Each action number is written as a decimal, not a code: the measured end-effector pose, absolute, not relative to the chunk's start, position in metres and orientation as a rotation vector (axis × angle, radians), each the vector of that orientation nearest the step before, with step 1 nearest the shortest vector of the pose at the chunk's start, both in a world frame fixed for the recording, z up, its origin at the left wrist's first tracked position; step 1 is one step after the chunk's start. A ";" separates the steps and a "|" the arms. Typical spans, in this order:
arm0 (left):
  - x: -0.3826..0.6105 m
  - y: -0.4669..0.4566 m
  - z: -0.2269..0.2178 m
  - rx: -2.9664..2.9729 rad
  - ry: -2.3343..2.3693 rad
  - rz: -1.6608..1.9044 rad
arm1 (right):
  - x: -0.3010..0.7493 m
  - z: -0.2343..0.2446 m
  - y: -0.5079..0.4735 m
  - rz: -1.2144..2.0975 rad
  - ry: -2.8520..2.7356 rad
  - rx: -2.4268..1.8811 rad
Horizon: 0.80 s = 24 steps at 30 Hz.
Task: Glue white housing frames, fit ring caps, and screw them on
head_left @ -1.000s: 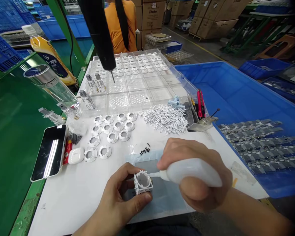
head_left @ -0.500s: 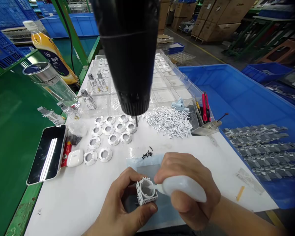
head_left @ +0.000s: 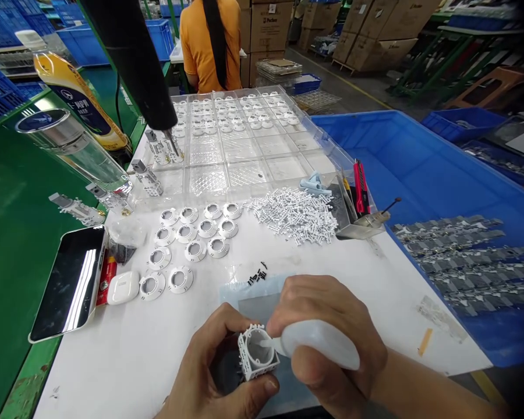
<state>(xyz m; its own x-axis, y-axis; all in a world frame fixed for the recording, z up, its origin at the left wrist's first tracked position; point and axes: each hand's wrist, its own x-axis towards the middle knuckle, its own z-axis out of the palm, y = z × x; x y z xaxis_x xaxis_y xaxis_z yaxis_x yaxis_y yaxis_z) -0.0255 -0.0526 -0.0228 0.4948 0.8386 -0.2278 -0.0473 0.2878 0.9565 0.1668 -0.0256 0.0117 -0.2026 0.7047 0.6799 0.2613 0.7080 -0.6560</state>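
Note:
Between the thumb and fingers of my left hand [head_left: 218, 366] is a small white plastic housing [head_left: 258, 354] with a round opening facing up. My right hand [head_left: 332, 337] grips a white squeeze bottle [head_left: 321, 343], laid on its side, its narrow nozzle reaching into that opening. Whether any liquid comes out cannot be seen. Both hands are over a pale blue sheet [head_left: 231, 294] on the white table [head_left: 358, 279]. Just beyond lie several small black screws [head_left: 258, 274]. White ring-shaped parts [head_left: 181, 279] stand in loose rows to the left.
A black hanging screwdriver [head_left: 135, 64] points down at upper left. Small white parts [head_left: 294, 215] lie heaped before a clear compartment tray [head_left: 244, 169]. A phone [head_left: 67, 285] and glass bottle [head_left: 78, 148] are left; a blue bin [head_left: 367, 139] is right. A person in orange [head_left: 196, 43] is beyond.
The hanging screwdriver has shifted from the centre to the upper left of the view, uncovering the tray and the person behind. Both hands keep their hold, the nozzle still inside the housing.

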 end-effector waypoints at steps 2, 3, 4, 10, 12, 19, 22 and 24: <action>-0.024 -0.052 -0.023 1.151 0.887 0.712 | 0.167 0.011 -0.026 0.496 -1.779 -0.779; -0.024 -0.051 -0.023 1.158 0.888 0.717 | 0.167 0.010 -0.026 0.499 -1.787 -0.779; -0.024 -0.051 -0.024 1.162 0.886 0.723 | 0.167 0.010 -0.026 0.493 -1.794 -0.772; -0.025 -0.053 -0.034 1.158 0.804 0.780 | 0.168 0.008 -0.025 0.457 -1.812 -0.755; -0.026 -0.053 -0.033 1.161 0.820 0.775 | 0.168 0.009 -0.025 0.449 -1.824 -0.756; -0.024 -0.054 -0.024 1.083 0.874 0.713 | 0.167 0.009 -0.026 0.478 -1.800 -0.748; -0.024 -0.054 -0.024 1.096 0.890 0.719 | 0.167 0.005 -0.026 0.469 -1.790 -0.757; -0.024 -0.053 -0.024 1.117 0.897 0.721 | 0.167 0.003 -0.026 0.466 -1.791 -0.746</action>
